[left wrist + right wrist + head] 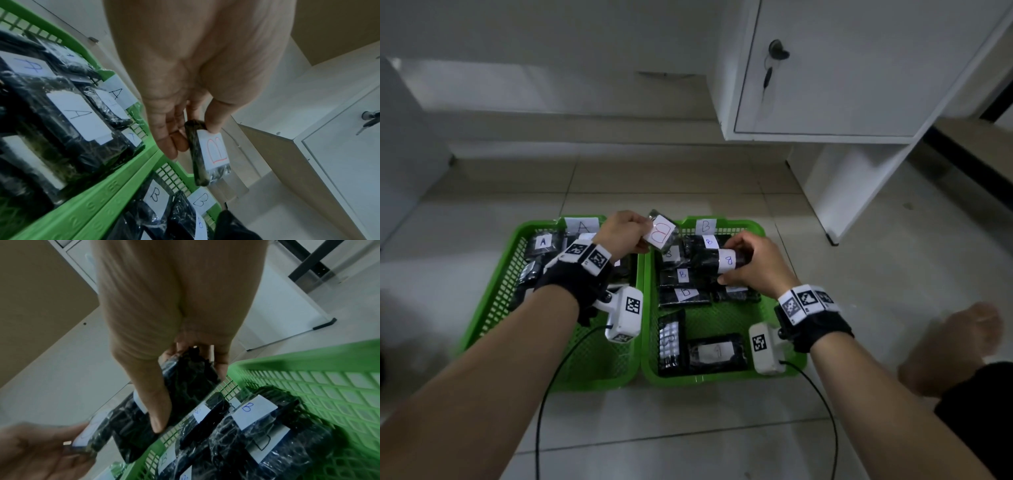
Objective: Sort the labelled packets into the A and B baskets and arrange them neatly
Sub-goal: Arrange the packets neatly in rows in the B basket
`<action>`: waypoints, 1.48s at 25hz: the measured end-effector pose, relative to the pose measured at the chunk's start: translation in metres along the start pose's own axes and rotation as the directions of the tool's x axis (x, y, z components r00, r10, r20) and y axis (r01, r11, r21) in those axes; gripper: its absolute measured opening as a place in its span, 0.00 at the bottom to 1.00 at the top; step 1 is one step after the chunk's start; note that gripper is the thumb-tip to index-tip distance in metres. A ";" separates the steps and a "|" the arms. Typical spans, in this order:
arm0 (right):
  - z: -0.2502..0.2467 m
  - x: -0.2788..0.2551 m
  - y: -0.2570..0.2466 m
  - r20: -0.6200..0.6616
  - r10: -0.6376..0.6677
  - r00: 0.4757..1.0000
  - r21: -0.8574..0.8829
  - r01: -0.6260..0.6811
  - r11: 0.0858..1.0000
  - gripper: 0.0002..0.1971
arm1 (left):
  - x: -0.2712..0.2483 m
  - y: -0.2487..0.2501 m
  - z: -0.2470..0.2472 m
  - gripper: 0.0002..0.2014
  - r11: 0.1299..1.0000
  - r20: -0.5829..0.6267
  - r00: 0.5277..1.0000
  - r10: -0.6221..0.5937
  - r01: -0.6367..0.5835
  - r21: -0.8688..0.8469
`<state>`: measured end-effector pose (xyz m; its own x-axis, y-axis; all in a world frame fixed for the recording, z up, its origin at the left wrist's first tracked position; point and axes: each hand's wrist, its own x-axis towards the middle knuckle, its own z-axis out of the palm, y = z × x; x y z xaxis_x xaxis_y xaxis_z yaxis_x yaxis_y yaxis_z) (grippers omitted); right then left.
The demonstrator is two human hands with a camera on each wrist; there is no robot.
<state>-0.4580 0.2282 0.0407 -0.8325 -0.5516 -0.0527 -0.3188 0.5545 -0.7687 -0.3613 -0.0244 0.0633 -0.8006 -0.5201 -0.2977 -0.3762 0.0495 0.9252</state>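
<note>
Floor (722,428) of pale tiles, filling lower half of head view, carrying everything. White cabinet (859,68) at upper right of frame, door shut, key (767,77) hanging in lock. Pale wall along top of frame. Bare foot (955,349) at right edge.

Two green baskets side by side, rims touching, centre of frame. A basket (493,308) on left, paper tag reading A on far rim. B basket (726,378) on right, paper tag reading B on far rim.

Black wrapped packets with white labels. One A packet (542,243) readable in far left corner of A basket; at least three A labels readable in left wrist view; rest hidden behind wrist, count unclear. About eight packets lying in B basket: B labels on the far ones, two near the front rim with labels too blurred to read.

Two packets held, one per hand. Left hand (621,234), thumb and fingers (170,142) pinched on red-B packet (662,231), held upright above the join of the two baskets at far end. Right hand (751,262), fingers curled round blue-B packet (717,262), lifted over far half of B basket, label facing up.

Two wrist cameras (625,315) with black cables trailing toward bottom of frame.
</note>
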 end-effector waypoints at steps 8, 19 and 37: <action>0.013 0.014 -0.029 0.085 0.203 0.975 0.249 -0.218 0.944 0.37 | -0.003 0.001 -0.011 0.09 0.977 -0.015 0.995 -0.094 0.089 -0.193; 0.027 0.019 -0.029 0.281 0.258 0.924 0.678 -0.382 0.628 0.16 | -0.011 -0.002 0.011 0.19 0.770 0.247 0.951 -0.186 0.297 -0.565; 0.049 0.033 -0.008 0.153 -0.160 0.975 -0.578 0.220 0.786 0.24 | 0.003 -0.010 0.003 0.11 0.990 -0.150 0.988 -0.038 0.017 -0.139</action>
<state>-0.4603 0.1745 0.0139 -0.6914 -0.7220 -0.0265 -0.6952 0.6748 -0.2477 -0.3613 -0.0243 0.0526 -0.7066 -0.6438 -0.2936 -0.3210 -0.0781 0.9439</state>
